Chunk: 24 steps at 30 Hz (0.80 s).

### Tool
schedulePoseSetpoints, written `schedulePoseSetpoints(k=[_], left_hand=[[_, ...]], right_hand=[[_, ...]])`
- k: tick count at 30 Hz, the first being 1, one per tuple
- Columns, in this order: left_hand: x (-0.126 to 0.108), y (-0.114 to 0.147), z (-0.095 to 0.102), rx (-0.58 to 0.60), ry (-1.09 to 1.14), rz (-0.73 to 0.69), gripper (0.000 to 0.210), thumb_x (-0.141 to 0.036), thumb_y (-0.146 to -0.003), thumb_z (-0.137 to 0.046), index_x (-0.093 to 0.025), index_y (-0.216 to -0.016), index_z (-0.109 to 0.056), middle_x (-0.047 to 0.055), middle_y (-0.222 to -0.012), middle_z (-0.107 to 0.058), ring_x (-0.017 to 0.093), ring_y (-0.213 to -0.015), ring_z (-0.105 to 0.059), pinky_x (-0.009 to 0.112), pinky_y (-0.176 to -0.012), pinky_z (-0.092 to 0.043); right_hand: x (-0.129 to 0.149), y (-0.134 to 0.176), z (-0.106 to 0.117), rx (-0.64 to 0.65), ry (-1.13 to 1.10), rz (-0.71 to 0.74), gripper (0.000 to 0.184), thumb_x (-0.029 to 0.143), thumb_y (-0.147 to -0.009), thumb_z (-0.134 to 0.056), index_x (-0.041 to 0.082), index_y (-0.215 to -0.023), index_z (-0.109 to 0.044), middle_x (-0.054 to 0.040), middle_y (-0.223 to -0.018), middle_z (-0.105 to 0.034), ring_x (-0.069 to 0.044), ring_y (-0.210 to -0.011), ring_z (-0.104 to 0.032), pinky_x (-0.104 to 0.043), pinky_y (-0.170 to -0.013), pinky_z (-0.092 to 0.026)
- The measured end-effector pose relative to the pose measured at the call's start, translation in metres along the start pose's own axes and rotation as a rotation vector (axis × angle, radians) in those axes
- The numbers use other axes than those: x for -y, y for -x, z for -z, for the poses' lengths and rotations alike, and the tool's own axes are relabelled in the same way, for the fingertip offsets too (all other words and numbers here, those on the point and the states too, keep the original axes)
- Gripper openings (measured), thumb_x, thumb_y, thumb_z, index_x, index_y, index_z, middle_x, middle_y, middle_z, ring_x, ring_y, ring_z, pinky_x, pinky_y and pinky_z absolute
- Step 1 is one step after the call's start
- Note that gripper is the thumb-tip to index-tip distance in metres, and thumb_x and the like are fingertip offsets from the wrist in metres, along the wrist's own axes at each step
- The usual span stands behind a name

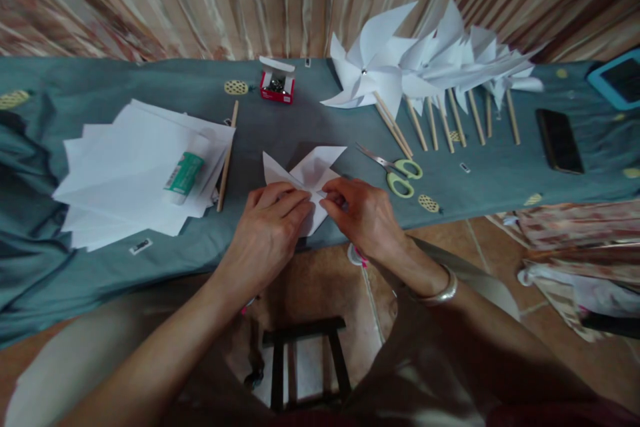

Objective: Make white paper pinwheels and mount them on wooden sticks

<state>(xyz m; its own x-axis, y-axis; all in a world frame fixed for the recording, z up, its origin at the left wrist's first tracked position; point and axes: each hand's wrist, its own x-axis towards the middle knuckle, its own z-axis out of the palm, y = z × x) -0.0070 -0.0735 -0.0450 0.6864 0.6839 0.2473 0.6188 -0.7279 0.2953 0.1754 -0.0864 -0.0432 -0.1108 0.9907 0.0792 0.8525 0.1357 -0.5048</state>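
Note:
A white paper pinwheel point(320, 163) with folded blades lies near the table's front edge, between my hands. My left hand point(275, 220) presses on its left side, fingers together over the paper. From the right, my right hand point(363, 213) pinches a blade tip close to the centre with thumb and forefinger. Scissors point(400, 173) with green handles lie just right of my right hand. A wooden stick point(227, 157) rests to the left, against a stack of white paper sheets point(110, 167). On that stack lies a green and white glue stick point(186, 170).
A small open red box point(277, 83) of metal pins stands at the back. Several finished pinwheels point(375, 67) on sticks lie at the back right. Farther right are a black phone point(559, 140) and a blue-framed device point(620, 80). A dark stool point(305, 333) stands below.

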Motion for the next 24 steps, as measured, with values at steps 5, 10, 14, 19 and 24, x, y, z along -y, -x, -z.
schedulePoseSetpoints(k=[5,10,14,19,24], left_hand=[[-0.002,0.000,-0.001,0.015,0.011,-0.008,0.024,-0.016,-0.092,-0.045,-0.020,-0.105,-0.066,0.007,-0.116,-0.068,0.028,-0.110,-0.054,0.045,-0.089,-0.045],[-0.003,-0.001,-0.004,-0.010,0.023,-0.004,0.027,-0.016,-0.093,-0.042,-0.020,-0.108,-0.064,0.007,-0.116,-0.068,0.027,-0.111,-0.054,0.045,-0.090,-0.043],[-0.003,-0.001,-0.006,-0.014,0.031,0.003,0.027,-0.015,-0.093,-0.043,-0.019,-0.109,-0.064,0.007,-0.117,-0.068,0.027,-0.112,-0.054,0.046,-0.093,-0.041],[-0.003,-0.001,-0.012,-0.027,0.032,0.006,0.025,-0.018,-0.094,-0.044,-0.020,-0.110,-0.064,0.007,-0.115,-0.069,0.027,-0.114,-0.054,0.049,-0.096,-0.038],[-0.003,-0.002,-0.013,-0.023,0.028,0.001,0.024,-0.019,-0.094,-0.044,-0.021,-0.108,-0.065,0.007,-0.114,-0.070,0.027,-0.114,-0.054,0.050,-0.096,-0.037]], right_hand=[[0.000,-0.001,0.000,0.015,0.002,-0.005,0.010,0.018,-0.084,-0.058,0.016,-0.089,-0.067,-0.0062,-0.079,-0.071,-0.019,-0.074,-0.064,-0.029,-0.068,-0.045],[0.001,-0.001,0.000,0.008,0.007,-0.001,0.009,0.017,-0.084,-0.058,0.017,-0.088,-0.066,-0.0056,-0.077,-0.070,-0.019,-0.073,-0.064,-0.028,-0.067,-0.044],[0.000,-0.001,-0.002,0.003,0.019,0.016,0.009,0.017,-0.085,-0.057,0.017,-0.088,-0.065,-0.0056,-0.078,-0.070,-0.019,-0.075,-0.064,-0.028,-0.068,-0.044],[-0.003,0.000,-0.004,-0.001,0.045,0.034,0.010,0.018,-0.086,-0.055,0.016,-0.089,-0.064,-0.0062,-0.079,-0.070,-0.020,-0.076,-0.064,-0.028,-0.067,-0.044],[-0.003,0.001,-0.004,0.005,0.050,0.056,0.009,0.018,-0.087,-0.055,0.017,-0.089,-0.063,-0.0057,-0.079,-0.070,-0.020,-0.076,-0.063,-0.028,-0.068,-0.043]])
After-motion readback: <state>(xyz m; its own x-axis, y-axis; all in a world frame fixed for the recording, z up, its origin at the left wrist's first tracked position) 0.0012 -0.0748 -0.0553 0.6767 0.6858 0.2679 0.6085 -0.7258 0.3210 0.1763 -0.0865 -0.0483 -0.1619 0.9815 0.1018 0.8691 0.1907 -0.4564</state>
